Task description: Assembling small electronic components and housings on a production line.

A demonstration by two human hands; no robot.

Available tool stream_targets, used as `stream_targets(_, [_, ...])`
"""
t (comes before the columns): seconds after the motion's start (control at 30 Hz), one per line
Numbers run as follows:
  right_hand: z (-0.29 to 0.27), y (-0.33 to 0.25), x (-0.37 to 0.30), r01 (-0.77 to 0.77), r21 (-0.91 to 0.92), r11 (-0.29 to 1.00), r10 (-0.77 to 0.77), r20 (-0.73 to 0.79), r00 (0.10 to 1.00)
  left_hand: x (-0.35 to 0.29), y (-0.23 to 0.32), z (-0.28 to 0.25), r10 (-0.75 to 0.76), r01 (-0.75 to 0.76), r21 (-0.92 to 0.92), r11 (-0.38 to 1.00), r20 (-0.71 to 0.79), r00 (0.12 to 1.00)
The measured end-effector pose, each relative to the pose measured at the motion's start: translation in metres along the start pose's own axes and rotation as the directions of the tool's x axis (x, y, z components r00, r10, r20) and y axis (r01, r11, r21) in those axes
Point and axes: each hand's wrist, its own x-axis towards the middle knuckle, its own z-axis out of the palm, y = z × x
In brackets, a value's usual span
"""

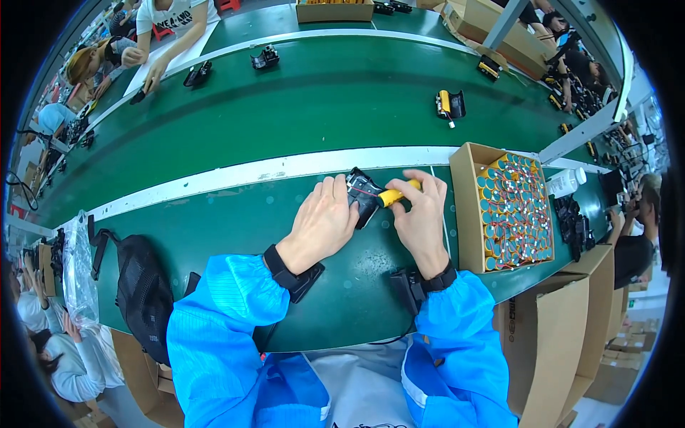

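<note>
My left hand holds a black plastic housing against the green bench, its fingers wrapped over the housing's left side. A red wire runs across the open shell. With thumb and fingers, my right hand grips a yellow-wrapped battery at the housing's right edge. One end of the battery meets or overlaps the shell; whether it is seated inside I cannot tell. Black bands circle both wrists. Beside the left wrist lies a black part, and another black device with a cable sits by the right wrist.
A cardboard box packed with yellow batteries stands to the right, near a white bottle. A black mesh bag lies at left. Beyond a white rail, a green conveyor belt carries several housings, one with a battery. Co-workers sit around.
</note>
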Motion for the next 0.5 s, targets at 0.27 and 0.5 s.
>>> stream_targets(0.27, [0.006, 0.011, 0.01, -0.063, 0.357, 0.932, 0.02, 0.125, 0.992, 0.002, -0.003, 0.011, 0.094, -0.094, 0.003, 0.996, -0.142, 0.985])
stream_targets(0.5, [0.0, -0.001, 0.01, -0.05, 0.439, 0.897, -0.019, 0.152, 0.988, -0.005, -0.008, 0.012, 0.057, -0.056, 0.008, 0.998, -0.131, 0.99])
